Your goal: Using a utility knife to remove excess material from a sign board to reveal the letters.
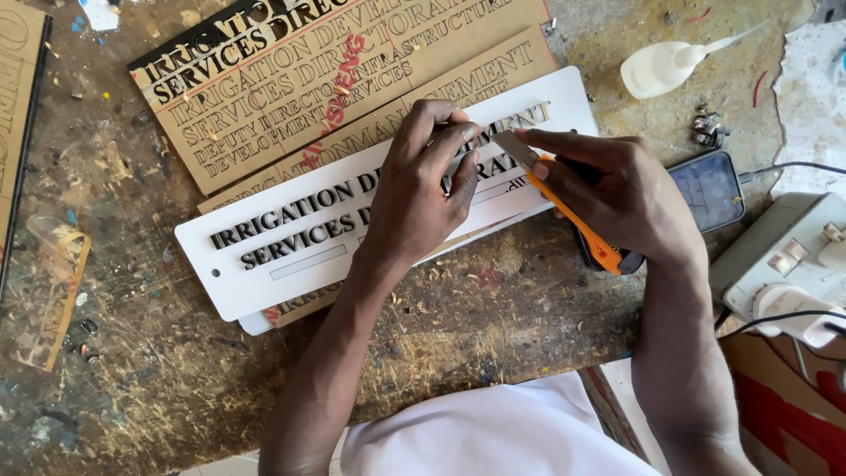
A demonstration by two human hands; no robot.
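Left hand [419, 189] pinches a small letter piece over the white sign plate [291, 273], right hand [617, 198] at three o'clock grips the orange utility knife [573, 220], left-side lettering set, right end unfinished.

Worn wooden desk [176, 370], its surface scratched, paint-flecked and strewn with small shavings, lit evenly from above. At right, a white power strip [775, 256] with plugged cables; below it, a cardboard box [784, 405].
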